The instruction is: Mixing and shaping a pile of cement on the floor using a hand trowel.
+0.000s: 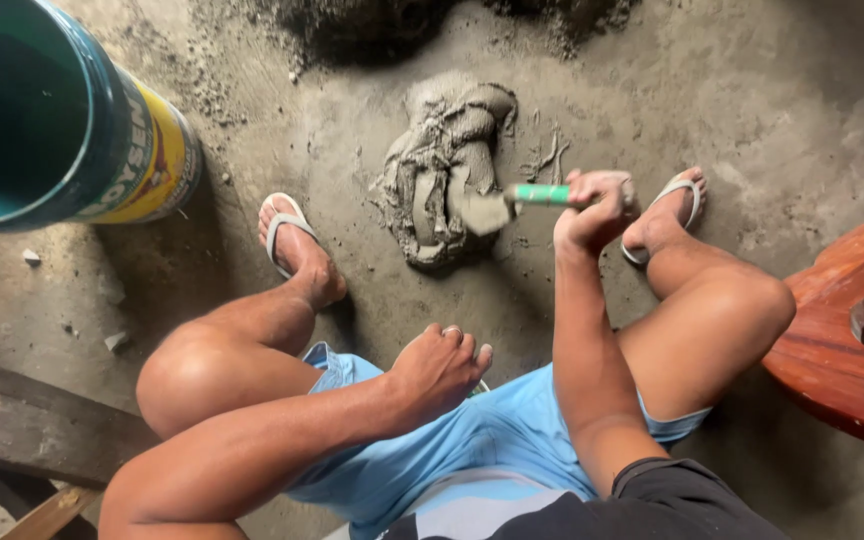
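right hand point(600, 205) is fisted round a green-handled trowel point(512, 203), its blade in the wet grey mortar pile point(444, 170) at its 9 o'clock; left hand point(439, 368) hangs loose, holding nothing

I am counting two hands: my right hand point(600, 208) is gripping one green-handled trowel point(517, 202), my left hand point(439, 366) is hanging empty. One mound of wet mortar point(444, 165) is lying at twelve o'clock, one bucket point(57, 115) at ten. I am wearing two flip-flops point(282, 225). One reddish wooden seat point(842, 340) is sitting at three.
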